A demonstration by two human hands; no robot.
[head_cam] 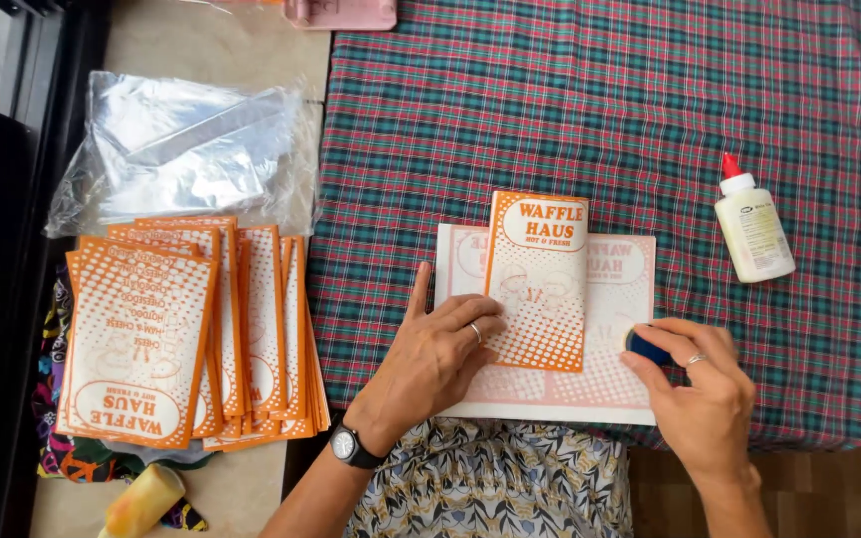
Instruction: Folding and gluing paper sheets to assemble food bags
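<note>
the left hand [437, 361] lies flat, fingers spread, pinning the orange paper bag [538, 281] on the pale sheet [550, 394] so it can't slide; the right hand [702, 394] pinches a small blue object [646, 347] against that sheet.

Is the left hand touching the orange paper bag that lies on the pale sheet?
Touching. In the head view the fingers of the left hand lie flat on the lower left part of the orange paper bag, with no gap visible between them.
</note>
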